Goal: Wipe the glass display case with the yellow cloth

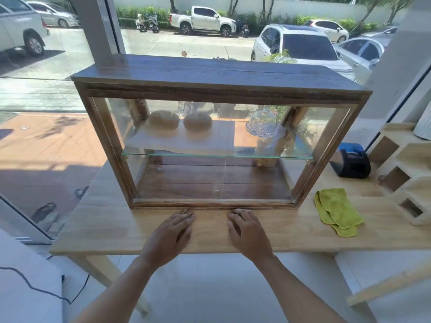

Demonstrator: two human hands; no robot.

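Observation:
A glass display case [219, 73] with a dark wooden frame and top stands on a light wooden table [98, 227]. Inside it a glass shelf carries two round loaves and a glass dome. The yellow cloth [337, 212] lies crumpled on the table, to the right of the case. My left hand [173, 231] and my right hand [246, 229] rest flat on the tabletop, palms down, just in front of the case's bottom rail. Neither hand holds anything, and both are well left of the cloth.
A black receipt printer [351, 163] sits behind the cloth at the right. A pale wooden rack [405, 173] with cubbyholes stands at the table's right end. A large window with parked cars outside is behind the case. A black cable [35, 286] runs across the floor at lower left.

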